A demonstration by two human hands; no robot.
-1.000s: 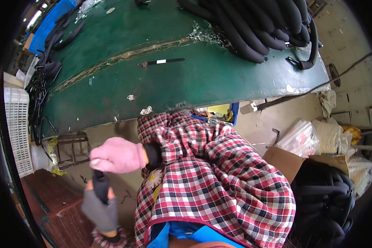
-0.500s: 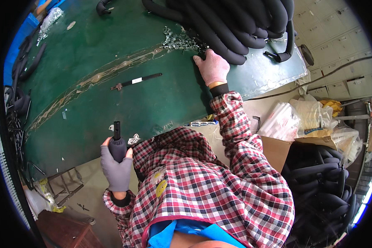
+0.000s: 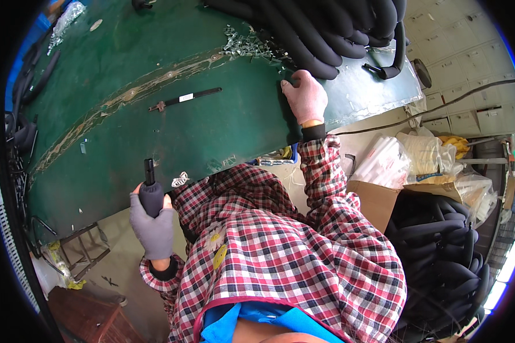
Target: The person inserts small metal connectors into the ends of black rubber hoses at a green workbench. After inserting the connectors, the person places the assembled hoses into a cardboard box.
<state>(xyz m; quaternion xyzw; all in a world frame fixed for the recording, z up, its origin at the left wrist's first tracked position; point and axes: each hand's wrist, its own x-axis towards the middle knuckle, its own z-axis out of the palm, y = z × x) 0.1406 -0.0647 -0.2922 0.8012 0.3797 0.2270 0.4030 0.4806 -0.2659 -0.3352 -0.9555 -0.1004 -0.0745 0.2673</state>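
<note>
No words could be read: the white label on the slim black strip lying on the green table, the faint red print on the clear plastic bag, and the pale scrawl-like marks near the table's edge were too small or blurred.

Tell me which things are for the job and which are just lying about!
Probably for the job:
black padded tube, held in the left hand
small metal pieces, near the right hand
pile of black tubes

Probably just lying about:
white scrap
plastic bags
</note>
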